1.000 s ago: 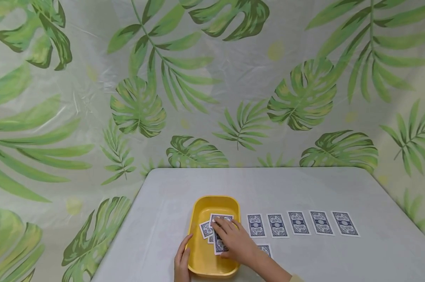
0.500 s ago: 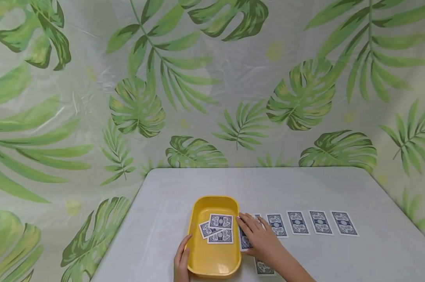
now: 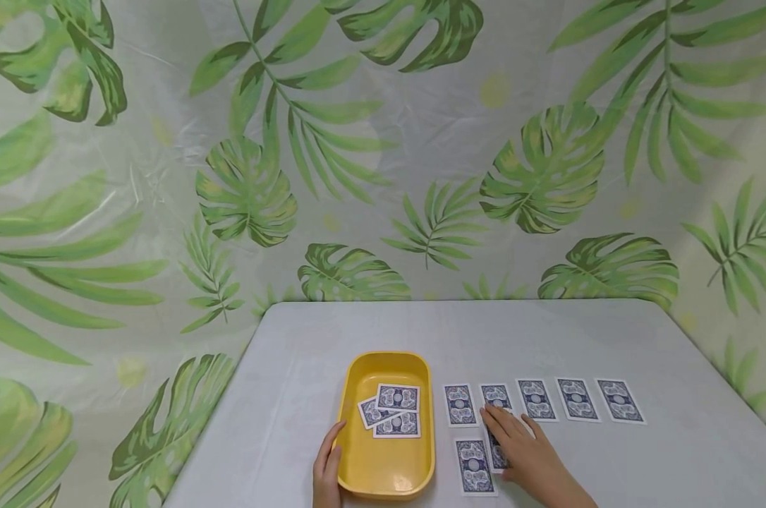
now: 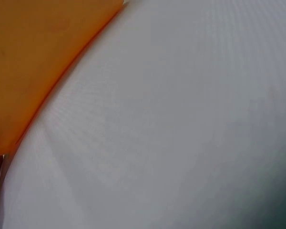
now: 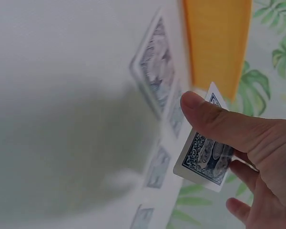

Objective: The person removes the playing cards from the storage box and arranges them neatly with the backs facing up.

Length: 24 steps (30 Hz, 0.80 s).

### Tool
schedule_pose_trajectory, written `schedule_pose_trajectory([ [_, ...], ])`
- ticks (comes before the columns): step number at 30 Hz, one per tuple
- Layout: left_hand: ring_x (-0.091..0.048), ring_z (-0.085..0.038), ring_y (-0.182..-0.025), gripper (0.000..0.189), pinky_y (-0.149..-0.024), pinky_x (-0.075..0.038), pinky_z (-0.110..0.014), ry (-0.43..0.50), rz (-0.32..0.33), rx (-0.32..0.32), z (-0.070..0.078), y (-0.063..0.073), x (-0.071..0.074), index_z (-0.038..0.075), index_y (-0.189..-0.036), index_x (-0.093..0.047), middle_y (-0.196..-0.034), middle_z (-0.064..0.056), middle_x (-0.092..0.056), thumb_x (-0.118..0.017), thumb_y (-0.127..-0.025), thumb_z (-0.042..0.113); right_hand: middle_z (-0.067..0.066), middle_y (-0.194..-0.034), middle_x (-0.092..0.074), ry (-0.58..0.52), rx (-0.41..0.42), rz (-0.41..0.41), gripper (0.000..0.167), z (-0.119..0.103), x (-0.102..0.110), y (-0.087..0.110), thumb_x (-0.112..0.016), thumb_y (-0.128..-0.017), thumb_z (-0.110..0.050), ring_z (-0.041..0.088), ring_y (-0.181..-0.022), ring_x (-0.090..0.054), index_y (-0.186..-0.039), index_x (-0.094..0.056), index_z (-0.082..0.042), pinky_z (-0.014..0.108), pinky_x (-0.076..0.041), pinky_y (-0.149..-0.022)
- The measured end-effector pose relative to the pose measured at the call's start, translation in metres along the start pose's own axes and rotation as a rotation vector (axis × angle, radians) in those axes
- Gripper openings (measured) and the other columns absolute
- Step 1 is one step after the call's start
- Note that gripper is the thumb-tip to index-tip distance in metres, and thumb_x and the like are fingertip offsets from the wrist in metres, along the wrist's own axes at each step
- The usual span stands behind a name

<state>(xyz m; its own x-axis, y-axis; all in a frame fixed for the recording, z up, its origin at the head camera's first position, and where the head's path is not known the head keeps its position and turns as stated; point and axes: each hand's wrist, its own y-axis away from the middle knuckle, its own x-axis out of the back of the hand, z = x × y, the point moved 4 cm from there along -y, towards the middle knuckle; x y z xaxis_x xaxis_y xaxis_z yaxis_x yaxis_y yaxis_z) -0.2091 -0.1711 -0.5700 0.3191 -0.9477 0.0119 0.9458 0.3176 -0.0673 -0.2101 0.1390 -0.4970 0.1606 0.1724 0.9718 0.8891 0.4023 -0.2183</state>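
In the head view, my right hand (image 3: 527, 451) pinches a playing card (image 3: 497, 453) with a dark blue patterned back, just right of a face-down card (image 3: 475, 467) in the near row. The right wrist view shows the thumb across the card's patterned back, with the card (image 5: 207, 160) tilted above the table. My left hand (image 3: 327, 469) rests against the left side of the yellow tray (image 3: 383, 469), its fingertips at the rim. Inside the tray, three cards (image 3: 398, 398) overlap face down. In the left wrist view the tray wall (image 4: 38, 62) hides most of that hand.
A far row of several face-down cards (image 3: 536, 400) runs to the right of the tray on the white table (image 3: 319, 339). My right fingertips cover part of the second card (image 3: 496, 395) in it. Behind the table hangs a leaf-patterned sheet (image 3: 434, 141).
My right hand has moved rightward out of the tray, carrying the card past its right rim and beyond the near card. The left hand has stayed at the tray's side.
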Motion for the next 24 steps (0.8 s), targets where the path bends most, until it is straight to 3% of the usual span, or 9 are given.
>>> schedule_pose_trajectory([
  [4, -0.037, 0.019, -0.11, 0.034, -0.091, -0.03, -0.001, 0.004, 0.002, -0.003, -0.001, 0.001, 0.0, 0.005, -0.126, -0.053, -0.131, 0.0, -0.05, -0.04, -0.095, 0.014, 0.011, -0.133, -0.048, -0.016, 0.01, -0.044, 0.093, 0.009, -0.011, 0.01, -0.084, -0.047, -0.021, 0.029, -0.118, -0.045, -0.13, -0.045, -0.002, 0.053, -0.034, -0.097],
  [8, -0.038, 0.018, -0.111, 0.034, -0.092, -0.031, -0.002, 0.004, 0.007, -0.023, 0.001, 0.001, 0.0, 0.006, -0.126, -0.053, -0.134, -0.009, -0.048, -0.039, -0.095, 0.013, 0.011, -0.131, -0.049, -0.027, 0.019, -0.113, 0.092, 0.015, -0.021, 0.014, -0.084, -0.048, -0.022, 0.029, -0.114, -0.048, -0.129, -0.046, -0.002, 0.053, -0.036, -0.094],
  [15, -0.036, 0.019, -0.111, 0.035, -0.092, -0.029, -0.002, 0.007, 0.0, 0.017, 0.001, 0.001, -0.001, 0.01, -0.127, -0.052, -0.138, -0.009, -0.045, -0.039, -0.096, 0.016, 0.01, -0.131, -0.05, -0.136, -0.073, -0.269, 0.088, 0.023, -0.033, 0.006, -0.085, -0.047, -0.017, 0.031, -0.118, -0.045, -0.127, -0.049, -0.005, 0.054, -0.033, -0.097],
  [21, -0.038, 0.018, -0.11, 0.034, -0.092, -0.031, -0.002, 0.006, 0.002, -0.037, 0.0, 0.002, 0.0, 0.006, -0.126, -0.053, -0.134, -0.012, -0.048, -0.039, -0.096, 0.013, 0.005, -0.129, -0.052, -0.131, -0.14, -0.372, 0.083, 0.028, -0.04, 0.002, -0.084, -0.049, -0.016, 0.027, -0.117, -0.048, -0.125, -0.052, -0.009, 0.051, -0.038, -0.095],
  [24, -0.039, 0.018, -0.111, 0.034, -0.092, -0.03, -0.002, 0.005, 0.006, -0.059, 0.001, 0.001, 0.0, 0.006, -0.125, -0.053, -0.133, -0.013, -0.048, -0.039, -0.095, 0.011, 0.007, -0.13, -0.052, -0.153, -0.135, -0.374, 0.083, 0.028, -0.04, 0.0, -0.083, -0.049, -0.014, 0.029, -0.117, -0.048, -0.126, -0.052, -0.009, 0.053, -0.038, -0.094],
])
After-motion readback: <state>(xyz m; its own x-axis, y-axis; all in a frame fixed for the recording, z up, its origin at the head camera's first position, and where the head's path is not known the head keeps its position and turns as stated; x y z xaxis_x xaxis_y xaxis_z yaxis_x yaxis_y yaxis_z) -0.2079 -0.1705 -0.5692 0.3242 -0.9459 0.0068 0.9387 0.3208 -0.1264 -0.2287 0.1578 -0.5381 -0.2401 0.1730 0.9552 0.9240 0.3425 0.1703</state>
